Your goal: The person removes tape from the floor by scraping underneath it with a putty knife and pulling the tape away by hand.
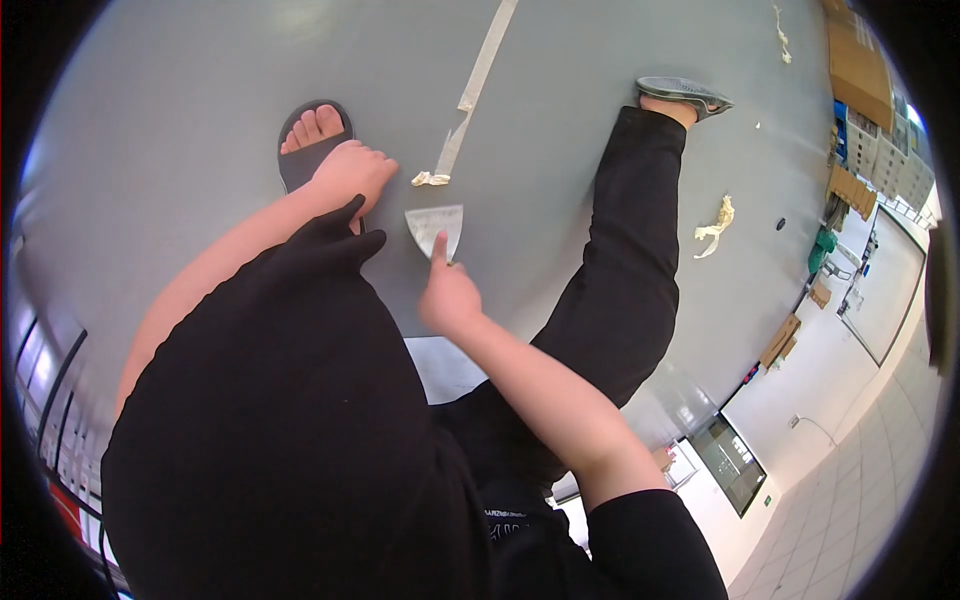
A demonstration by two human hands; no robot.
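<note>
My right hand (449, 303) grips a putty knife (437, 226), its index finger stretched along the broad metal blade. The handle is hidden in the fist. The blade lies close to the floor, just below the ragged end of a pale tape strip (455, 150). A crumpled, peeled piece of tape (430, 179) bunches at that end, apart from the blade. My left hand (355, 172) is over the sandalled left foot, to the left of the strip. Its fingers are curled closed, and whatever they may hold is hidden.
The grey floor (540, 240) stretches around me. A crumpled tape scrap (716, 227) and a small dark oval object (780, 224) lie to the right, with another scrap (782, 38) farther off. Cardboard boxes (858, 65) and grey crates line the right side. My right foot's sandal (683, 93) is ahead.
</note>
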